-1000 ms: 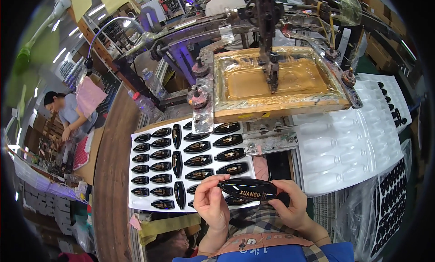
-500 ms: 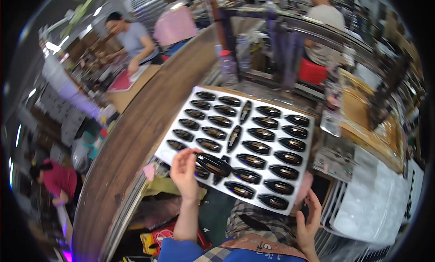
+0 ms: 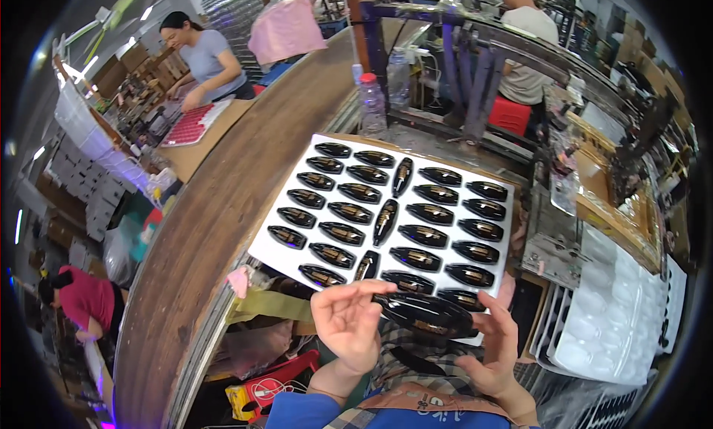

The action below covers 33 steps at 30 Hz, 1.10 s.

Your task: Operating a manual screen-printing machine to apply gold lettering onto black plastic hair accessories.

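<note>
Glossy black oval piece (image 3: 425, 315) is sitting between your hands just off the near edge of the white tray (image 3: 276, 221). Your left hand (image 3: 347, 325) is pinching its left end in a narrow grip; your right hand (image 3: 496, 347) is cupping the right end with fingers spread. Rows of matching black pieces (image 3: 416, 214) are filling the tray, which is lying on the curved wooden surface (image 3: 215, 206). Open room is showing to your left along that surface; a clear moulded tray (image 3: 616, 318) is crowding your right.

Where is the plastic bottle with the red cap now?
In the head view the bottle stands upper centre, just beyond the white tray's far left corner.
</note>
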Each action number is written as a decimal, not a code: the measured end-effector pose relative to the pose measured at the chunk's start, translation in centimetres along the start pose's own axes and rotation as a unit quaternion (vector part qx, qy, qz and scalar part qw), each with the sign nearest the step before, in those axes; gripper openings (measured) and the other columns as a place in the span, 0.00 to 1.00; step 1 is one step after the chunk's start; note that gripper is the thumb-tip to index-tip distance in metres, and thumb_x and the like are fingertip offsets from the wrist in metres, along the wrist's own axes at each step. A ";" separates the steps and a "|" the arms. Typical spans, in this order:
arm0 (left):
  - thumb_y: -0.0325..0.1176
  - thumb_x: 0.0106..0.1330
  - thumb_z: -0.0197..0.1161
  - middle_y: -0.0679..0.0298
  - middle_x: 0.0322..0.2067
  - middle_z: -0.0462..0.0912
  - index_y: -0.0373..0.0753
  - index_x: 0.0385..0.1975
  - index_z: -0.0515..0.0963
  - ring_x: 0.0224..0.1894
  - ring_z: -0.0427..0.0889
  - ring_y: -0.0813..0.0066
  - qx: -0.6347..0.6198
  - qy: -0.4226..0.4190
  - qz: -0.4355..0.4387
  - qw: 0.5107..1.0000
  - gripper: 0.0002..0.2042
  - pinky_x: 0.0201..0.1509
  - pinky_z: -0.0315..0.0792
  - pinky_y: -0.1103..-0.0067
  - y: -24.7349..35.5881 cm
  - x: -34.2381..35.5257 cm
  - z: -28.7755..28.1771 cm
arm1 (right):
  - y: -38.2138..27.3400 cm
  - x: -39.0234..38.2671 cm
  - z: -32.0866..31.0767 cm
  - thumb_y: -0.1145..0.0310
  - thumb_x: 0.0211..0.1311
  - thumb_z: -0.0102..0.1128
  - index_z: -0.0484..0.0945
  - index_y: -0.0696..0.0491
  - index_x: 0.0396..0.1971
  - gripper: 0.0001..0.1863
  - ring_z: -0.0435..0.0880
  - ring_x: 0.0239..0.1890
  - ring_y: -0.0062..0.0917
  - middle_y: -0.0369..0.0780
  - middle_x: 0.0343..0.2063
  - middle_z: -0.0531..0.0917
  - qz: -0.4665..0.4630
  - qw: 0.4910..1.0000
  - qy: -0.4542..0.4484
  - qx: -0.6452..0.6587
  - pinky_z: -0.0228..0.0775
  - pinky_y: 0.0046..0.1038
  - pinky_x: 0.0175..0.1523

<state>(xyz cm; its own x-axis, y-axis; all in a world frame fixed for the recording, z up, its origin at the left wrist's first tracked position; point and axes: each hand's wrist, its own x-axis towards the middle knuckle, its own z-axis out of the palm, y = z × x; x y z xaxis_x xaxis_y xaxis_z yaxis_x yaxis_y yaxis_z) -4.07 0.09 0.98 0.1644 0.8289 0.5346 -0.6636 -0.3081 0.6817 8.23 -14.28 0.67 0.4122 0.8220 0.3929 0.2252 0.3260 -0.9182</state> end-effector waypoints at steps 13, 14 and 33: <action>0.17 0.56 0.50 0.45 0.35 0.72 0.35 0.41 0.55 0.38 0.75 0.58 -0.064 -0.065 0.014 0.996 0.16 0.46 0.70 0.63 0.4 -1.9 1.5 | -0.9 -1.1 -0.2 0.79 0.42 0.64 0.64 0.62 0.46 0.28 0.74 0.46 0.37 0.53 0.43 0.72 -0.090 0.991 0.056 -0.086 0.66 0.30 0.50; 0.17 0.56 0.50 0.45 0.35 0.72 0.35 0.41 0.55 0.38 0.75 0.57 -0.056 -0.067 0.014 0.996 0.16 0.46 0.70 0.62 0.4 -2.0 1.5 | -0.9 -1.1 -0.3 0.79 0.42 0.64 0.64 0.62 0.46 0.28 0.74 0.45 0.37 0.53 0.43 0.72 -0.091 0.990 0.053 -0.088 0.67 0.30 0.49; 0.21 0.58 0.51 0.51 0.32 0.76 0.38 0.37 0.61 0.31 0.75 0.76 0.200 0.063 0.012 0.978 0.10 0.30 0.63 0.88 -1.7 3.3 -4.3 | 1.4 -1.4 -1.3 0.80 0.45 0.56 0.53 0.63 0.55 0.34 0.62 0.57 0.36 0.50 0.56 0.58 0.056 0.984 0.051 -0.164 0.51 0.31 0.60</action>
<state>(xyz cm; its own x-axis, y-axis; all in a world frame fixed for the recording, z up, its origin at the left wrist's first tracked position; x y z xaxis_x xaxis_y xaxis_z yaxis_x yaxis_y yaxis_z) -5.55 5.42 -0.56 0.0447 0.8619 0.5050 -0.3228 -0.4660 0.8238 9.11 -15.60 -1.14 0.5343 0.7872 0.3079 0.4381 0.0536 -0.8973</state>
